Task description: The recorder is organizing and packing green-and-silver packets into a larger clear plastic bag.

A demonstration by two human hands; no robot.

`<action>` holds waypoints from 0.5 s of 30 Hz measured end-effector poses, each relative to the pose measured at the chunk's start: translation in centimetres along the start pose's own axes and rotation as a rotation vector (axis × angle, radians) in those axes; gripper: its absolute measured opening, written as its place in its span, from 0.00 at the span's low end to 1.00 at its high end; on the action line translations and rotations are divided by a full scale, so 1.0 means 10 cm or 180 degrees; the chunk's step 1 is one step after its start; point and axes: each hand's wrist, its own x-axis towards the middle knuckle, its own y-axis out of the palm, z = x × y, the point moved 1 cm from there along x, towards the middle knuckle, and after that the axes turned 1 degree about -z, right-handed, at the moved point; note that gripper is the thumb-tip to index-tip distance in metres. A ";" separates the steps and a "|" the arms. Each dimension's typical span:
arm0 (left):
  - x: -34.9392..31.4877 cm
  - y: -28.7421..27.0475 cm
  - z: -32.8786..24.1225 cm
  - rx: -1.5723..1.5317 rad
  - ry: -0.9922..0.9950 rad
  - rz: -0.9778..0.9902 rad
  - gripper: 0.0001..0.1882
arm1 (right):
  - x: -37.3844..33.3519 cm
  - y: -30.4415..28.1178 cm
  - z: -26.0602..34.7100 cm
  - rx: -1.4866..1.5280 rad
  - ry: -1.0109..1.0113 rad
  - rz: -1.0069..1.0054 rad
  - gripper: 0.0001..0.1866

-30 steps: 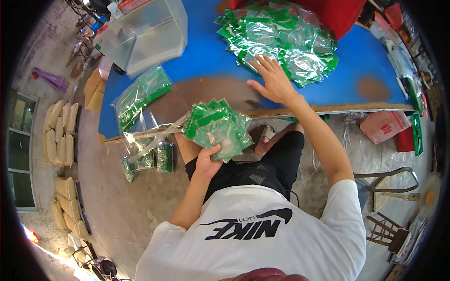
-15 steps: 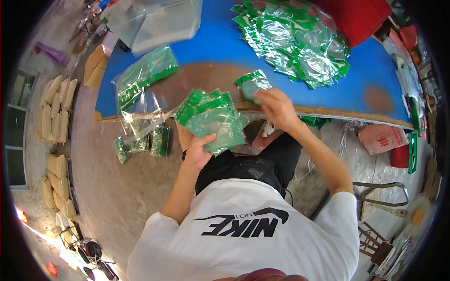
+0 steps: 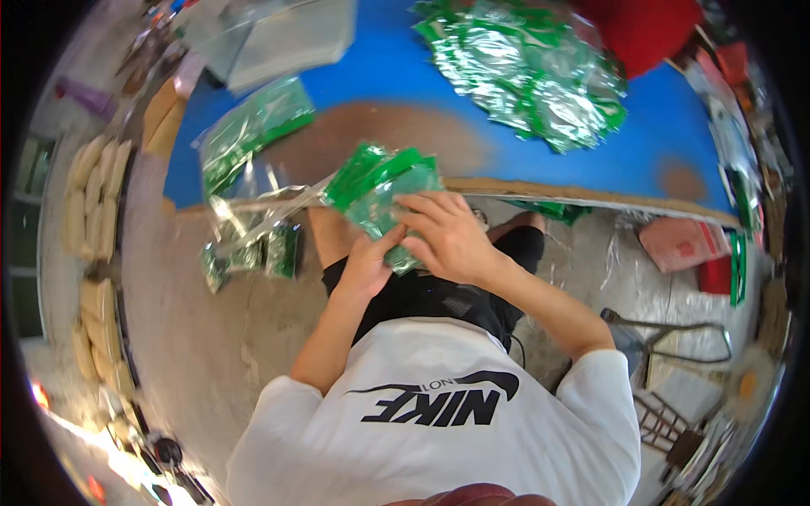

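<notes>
My left hand (image 3: 371, 263) is closed round the lower edge of a fanned stack of flat green-and-clear plastic packets (image 3: 364, 173), above my lap. My right hand (image 3: 447, 234) lies across the right side of the same stack, fingers over its top and thumb near my left hand, gripping it. Part of the stack is hidden under my right hand, and slight blur hides the exact packet it holds. Beyond, on the blue table (image 3: 380, 80), a large loose heap of shiny green packets (image 3: 527, 72) spreads at the far right.
A clear bag with green packets (image 3: 268, 118) lies at the table's left, near clear plastic sheets (image 3: 291, 38). Filled bags (image 3: 281, 251) hang or stand below the table edge. Red cloth (image 3: 645, 34) is at the back right, a pink sack (image 3: 683, 243) at the right.
My right hand has moved left from the table edge to the stack, bringing the single packet from there. The stack in my left hand has tilted slightly.
</notes>
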 end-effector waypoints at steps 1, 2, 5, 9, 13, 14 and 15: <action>-0.01 0.00 -0.01 0.0002 0.0021 -0.0171 0.28 | 0.05 -0.04 0.01 -0.0270 -0.0096 0.0007 0.26; -0.04 0.01 0.00 -0.0006 0.0050 -0.0362 0.29 | 0.09 -0.03 0.01 -0.0353 0.0006 -0.0021 0.26; -0.04 0.14 -0.07 0.0524 -0.0050 -0.0436 0.29 | 0.19 -0.01 -0.09 -0.0691 -0.0121 0.0063 0.29; -0.16 0.22 0.00 0.0595 -0.0415 -0.0056 0.28 | 0.32 -0.40 -0.83 -0.0662 0.0930 -0.0761 0.31; -0.15 0.27 -0.07 -0.0035 -0.0396 -0.0111 0.27 | -0.29 -1.10 -2.15 -0.1934 0.2023 -0.1680 0.35; -0.13 0.16 -0.03 -0.0139 -0.0441 -0.0081 0.28 | -0.27 -1.07 -2.08 -0.1927 0.1985 -0.1678 0.35; -0.14 0.08 0.01 -0.0149 -0.0415 -0.0091 0.28 | -0.33 -0.96 -1.96 -0.2090 0.1970 -0.1072 0.38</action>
